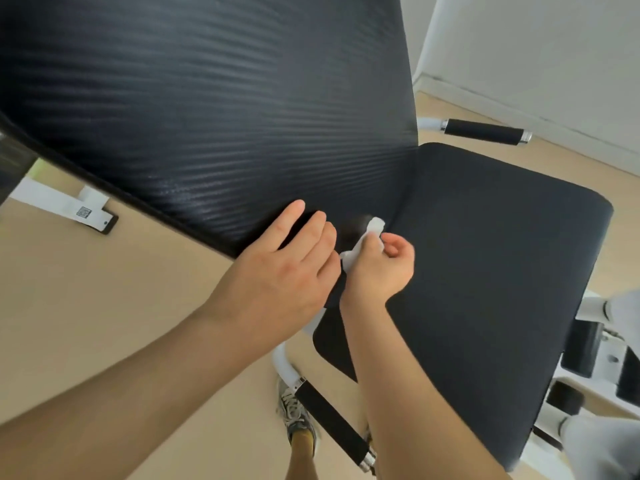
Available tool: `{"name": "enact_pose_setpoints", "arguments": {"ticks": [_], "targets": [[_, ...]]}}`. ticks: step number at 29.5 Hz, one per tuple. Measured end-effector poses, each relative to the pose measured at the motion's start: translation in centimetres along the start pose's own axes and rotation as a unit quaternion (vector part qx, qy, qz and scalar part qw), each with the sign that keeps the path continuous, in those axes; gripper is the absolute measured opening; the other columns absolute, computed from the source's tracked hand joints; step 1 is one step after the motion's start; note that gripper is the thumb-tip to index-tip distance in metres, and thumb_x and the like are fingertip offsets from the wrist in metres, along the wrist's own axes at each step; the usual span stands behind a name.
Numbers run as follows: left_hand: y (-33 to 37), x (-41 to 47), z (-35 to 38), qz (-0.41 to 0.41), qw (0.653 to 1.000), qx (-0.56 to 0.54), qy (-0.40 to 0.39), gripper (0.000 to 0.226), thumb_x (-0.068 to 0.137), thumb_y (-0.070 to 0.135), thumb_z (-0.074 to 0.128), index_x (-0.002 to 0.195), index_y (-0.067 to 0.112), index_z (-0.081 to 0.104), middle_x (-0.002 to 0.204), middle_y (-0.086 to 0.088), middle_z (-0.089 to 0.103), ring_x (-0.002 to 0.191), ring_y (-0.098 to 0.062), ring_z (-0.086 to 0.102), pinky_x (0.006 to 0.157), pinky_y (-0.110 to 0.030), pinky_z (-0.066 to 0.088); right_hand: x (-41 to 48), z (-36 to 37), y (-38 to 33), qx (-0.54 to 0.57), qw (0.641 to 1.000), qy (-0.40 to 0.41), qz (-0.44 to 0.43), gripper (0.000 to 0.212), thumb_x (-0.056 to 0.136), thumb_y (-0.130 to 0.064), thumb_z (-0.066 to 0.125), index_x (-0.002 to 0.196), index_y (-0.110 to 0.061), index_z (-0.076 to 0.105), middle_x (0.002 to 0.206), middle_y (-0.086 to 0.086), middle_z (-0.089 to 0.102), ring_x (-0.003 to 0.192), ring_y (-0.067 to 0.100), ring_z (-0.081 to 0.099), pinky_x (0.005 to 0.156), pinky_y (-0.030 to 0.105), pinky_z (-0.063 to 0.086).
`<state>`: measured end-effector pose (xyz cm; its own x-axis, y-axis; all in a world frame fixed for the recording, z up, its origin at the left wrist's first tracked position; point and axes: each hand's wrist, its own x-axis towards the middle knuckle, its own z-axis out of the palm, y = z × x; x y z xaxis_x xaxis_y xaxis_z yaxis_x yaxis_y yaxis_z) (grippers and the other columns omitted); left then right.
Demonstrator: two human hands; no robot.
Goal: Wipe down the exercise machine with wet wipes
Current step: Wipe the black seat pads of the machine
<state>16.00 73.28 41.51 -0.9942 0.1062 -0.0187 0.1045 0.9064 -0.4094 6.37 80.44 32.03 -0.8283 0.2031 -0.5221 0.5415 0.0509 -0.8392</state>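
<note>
The exercise machine fills the view: a ribbed black backrest pad [214,109] on the left and a smooth black seat pad [491,258] on the right. My right hand [381,268] grips a crumpled white wet wipe [367,237] at the gap where the two pads meet. My left hand [287,268] lies flat with straight fingers on the lower edge of the backrest, just left of the wipe. Part of the wipe is hidden inside my right fist.
Two black foam handles on white tubes flank the seat, one at the far side [485,132] and one near my legs [332,422]. Black rollers and white frame parts [588,355] sit at right. A white base bar with a QR label [69,206] lies on the tan floor.
</note>
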Motion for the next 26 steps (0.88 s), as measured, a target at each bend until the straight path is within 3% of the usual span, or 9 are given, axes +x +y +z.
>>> {"name": "enact_pose_setpoints", "arguments": {"ticks": [4, 6, 7, 9, 12, 15, 17, 22, 26], "targets": [[0.4, 0.6, 0.9, 0.009, 0.999, 0.035, -0.019, 0.044, 0.099, 0.015, 0.029, 0.130, -0.002, 0.055, 0.140, -0.025, 0.048, 0.133, -0.038, 0.041, 0.115, -0.054, 0.017, -6.1, -2.5, 3.4, -0.044, 0.982, -0.172, -0.059, 0.018, 0.100, -0.036, 0.049, 0.101, -0.022, 0.060, 0.091, -0.012, 0.058, 0.080, 0.001, 0.054, 0.083, 0.023, 0.045], [0.6, 0.4, 0.8, 0.011, 0.997, 0.044, -0.056, 0.051, 0.099, 0.021, 0.026, 0.140, -0.003, 0.044, 0.148, -0.025, 0.038, 0.140, -0.039, 0.031, 0.116, -0.055, 0.011, -8.4, -4.0, 5.3, -0.133, 0.948, -0.259, -0.130, 0.044, 0.098, -0.056, 0.041, 0.130, -0.029, 0.052, 0.129, -0.010, 0.056, 0.115, 0.003, 0.053, 0.105, 0.034, 0.040], [0.7, 0.4, 0.7, 0.009, 0.996, 0.040, -0.076, 0.053, 0.099, 0.023, 0.023, 0.142, -0.003, 0.040, 0.150, -0.025, 0.034, 0.142, -0.039, 0.027, 0.117, -0.055, 0.009, -8.1, -4.1, 6.0, -0.163, 0.932, -0.278, -0.167, 0.066, 0.092, -0.069, 0.036, 0.143, -0.028, 0.041, 0.143, -0.007, 0.048, 0.128, 0.005, 0.046, 0.111, 0.038, 0.037], [0.8, 0.9, 0.6, 0.009, 0.994, 0.028, -0.103, 0.054, 0.099, 0.020, 0.014, 0.145, -0.002, 0.034, 0.153, -0.026, 0.028, 0.144, -0.040, 0.022, 0.117, -0.056, 0.005, -4.1, -3.2, 6.0, -0.201, 0.924, -0.232, -0.228, 0.084, 0.083, -0.079, 0.035, 0.140, -0.017, 0.041, 0.131, 0.007, 0.054, 0.118, 0.013, 0.052, 0.107, 0.049, 0.040], [0.8, 1.6, 0.1, 0.032, 0.989, 0.042, -0.137, 0.058, 0.097, 0.021, 0.003, 0.150, -0.004, 0.006, 0.156, -0.031, -0.001, 0.146, -0.044, 0.000, 0.112, -0.060, -0.014, 2.7, -0.3, 1.4, -0.291, 0.911, -0.206, -0.209, 0.029, 0.093, -0.048, 0.035, 0.103, -0.022, 0.040, 0.102, 0.009, 0.055, 0.090, 0.018, 0.055, 0.087, 0.045, 0.045], [1.0, 2.7, -0.2, 0.068, 0.975, 0.053, -0.206, 0.060, 0.100, 0.026, 0.006, 0.147, -0.005, -0.013, 0.153, -0.032, -0.020, 0.142, -0.046, -0.016, 0.103, -0.059, -0.024, 5.0, 0.6, -1.4, -0.234, 0.934, -0.220, -0.158, 0.012, 0.102, -0.026, 0.033, 0.113, -0.023, 0.039, 0.092, 0.004, 0.054, 0.071, 0.008, 0.049, 0.065, 0.029, 0.039], [1.5, 3.3, 0.2, 0.063, 0.977, 0.038, -0.198, 0.060, 0.101, 0.026, 0.014, 0.149, -0.004, -0.007, 0.155, -0.031, -0.013, 0.144, -0.045, -0.012, 0.107, -0.058, -0.020, 2.7, -1.2, -0.3, -0.213, 0.934, -0.248, -0.143, 0.021, 0.103, -0.021, 0.036, 0.122, -0.023, 0.045, 0.080, 0.004, 0.055, 0.064, 0.009, 0.048, 0.060, 0.025, 0.040], [5.2, 2.7, 1.9, -0.057, 0.977, -0.178, -0.103, 0.045, 0.090, 0.010, 0.039, 0.132, 0.005, 0.057, 0.136, -0.016, 0.055, 0.131, -0.031, 0.046, 0.116, -0.045, 0.029, -2.8, -6.6, 4.4, -0.187, 0.914, -0.345, -0.102, 0.018, 0.101, -0.026, 0.050, 0.114, -0.028, 0.062, 0.087, -0.014, 0.068, 0.078, 0.002, 0.063, 0.072, 0.026, 0.053], [9.9, 1.5, 2.0, -0.208, 0.914, -0.330, -0.116, 0.059, 0.079, 0.009, 0.059, 0.137, 0.013, 0.051, 0.138, -0.007, 0.055, 0.131, -0.023, 0.048, 0.108, -0.042, 0.041, 2.6, -4.9, 2.4, -0.262, 0.920, -0.281, -0.072, 0.033, 0.095, -0.044, 0.052, 0.090, -0.017, 0.071, 0.081, -0.006, 0.069, 0.074, 0.010, 0.063, 0.073, 0.031, 0.047]]}}
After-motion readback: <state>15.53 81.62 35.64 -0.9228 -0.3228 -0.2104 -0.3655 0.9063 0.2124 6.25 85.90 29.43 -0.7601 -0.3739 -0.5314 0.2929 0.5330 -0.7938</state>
